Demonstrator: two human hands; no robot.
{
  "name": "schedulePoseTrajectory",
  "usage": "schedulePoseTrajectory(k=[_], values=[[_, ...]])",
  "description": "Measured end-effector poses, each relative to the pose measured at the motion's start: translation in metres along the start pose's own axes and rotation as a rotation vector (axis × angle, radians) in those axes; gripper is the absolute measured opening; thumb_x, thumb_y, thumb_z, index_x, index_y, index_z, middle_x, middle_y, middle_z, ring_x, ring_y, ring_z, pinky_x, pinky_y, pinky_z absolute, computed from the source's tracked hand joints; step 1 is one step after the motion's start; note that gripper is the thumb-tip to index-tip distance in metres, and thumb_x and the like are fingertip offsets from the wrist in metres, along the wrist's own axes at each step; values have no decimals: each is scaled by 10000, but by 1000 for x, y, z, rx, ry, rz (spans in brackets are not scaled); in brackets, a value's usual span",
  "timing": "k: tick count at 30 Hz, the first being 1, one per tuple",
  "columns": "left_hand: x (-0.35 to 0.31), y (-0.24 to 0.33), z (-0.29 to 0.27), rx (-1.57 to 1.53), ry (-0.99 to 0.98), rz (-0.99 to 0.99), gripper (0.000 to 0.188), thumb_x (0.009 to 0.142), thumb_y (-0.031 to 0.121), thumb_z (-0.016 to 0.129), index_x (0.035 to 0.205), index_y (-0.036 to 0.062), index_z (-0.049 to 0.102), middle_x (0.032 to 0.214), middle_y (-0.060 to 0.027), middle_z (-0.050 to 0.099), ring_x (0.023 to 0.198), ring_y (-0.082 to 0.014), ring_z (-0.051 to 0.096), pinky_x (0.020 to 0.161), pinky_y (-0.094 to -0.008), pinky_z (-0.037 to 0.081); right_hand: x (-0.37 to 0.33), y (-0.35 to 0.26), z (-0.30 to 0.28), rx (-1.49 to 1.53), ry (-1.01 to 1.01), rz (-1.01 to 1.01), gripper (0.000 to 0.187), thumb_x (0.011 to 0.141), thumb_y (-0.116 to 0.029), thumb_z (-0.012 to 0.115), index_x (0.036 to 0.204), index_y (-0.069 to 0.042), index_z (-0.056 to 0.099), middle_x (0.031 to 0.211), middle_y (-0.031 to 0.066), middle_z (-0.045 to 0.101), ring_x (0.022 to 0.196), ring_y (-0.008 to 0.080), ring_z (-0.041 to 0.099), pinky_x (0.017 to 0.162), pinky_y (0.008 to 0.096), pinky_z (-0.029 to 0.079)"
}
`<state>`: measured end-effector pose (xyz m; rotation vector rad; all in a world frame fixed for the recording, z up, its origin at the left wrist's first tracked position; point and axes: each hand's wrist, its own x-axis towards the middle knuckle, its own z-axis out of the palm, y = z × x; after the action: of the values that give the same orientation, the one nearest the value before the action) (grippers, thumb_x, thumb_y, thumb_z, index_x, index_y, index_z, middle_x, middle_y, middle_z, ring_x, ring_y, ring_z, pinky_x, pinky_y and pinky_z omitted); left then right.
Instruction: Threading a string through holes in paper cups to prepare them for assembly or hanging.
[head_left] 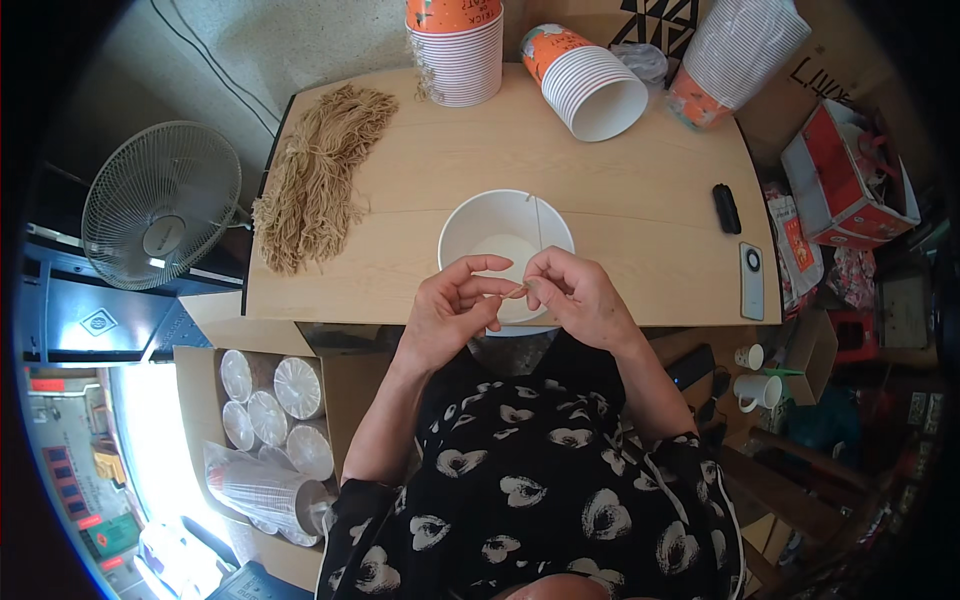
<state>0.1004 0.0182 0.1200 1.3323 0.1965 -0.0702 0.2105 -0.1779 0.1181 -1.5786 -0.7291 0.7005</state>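
A white paper bucket stands at the table's near edge, its open mouth facing up. From a point on its far rim a thin tan string runs across the opening toward my hands. My right hand is over the near right rim, thumb and forefinger pinched on the string. Close beside it, my left hand is curled with its fingertips meeting the right ones at the string; its forefinger is bent and raised. The short piece between the fingertips is too small to make out fully.
A bundle of tan strings lies on the table's left. Stacked orange-and-white buckets stand at the back, with another stack on its side. A phone and a black object lie right. A carton holds wrapped stacks; a fan stands left.
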Motion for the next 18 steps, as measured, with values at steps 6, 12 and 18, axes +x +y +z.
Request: schedulePoseTrajectory(k=[6,12,18], values=[[5,-7,4,18,21,56,342,967,5,631,1306,16,590,1040,-59,770,706,2,599,638,-176,486,0,11,3,51,79,-96,63,1000,-46,592,986,15,586,793,25,620,707,63,568,632,239,468],[3,-11,0,192,65,180,226,918,39,753,1141,8,727,907,18,731,635,15,490,568,-163,392,-1,2,1,-147,81,-91,95,935,-35,696,985,8,627,790,21,631,666,57,556,595,239,459],[-2,-3,12,476,159,287,61,888,52,768,944,30,778,752,32,682,560,4,460,504,-184,359,-6,0,-1,-257,131,-182,73,904,-13,721,936,3,657,776,19,629,660,55,550,590,232,446]])
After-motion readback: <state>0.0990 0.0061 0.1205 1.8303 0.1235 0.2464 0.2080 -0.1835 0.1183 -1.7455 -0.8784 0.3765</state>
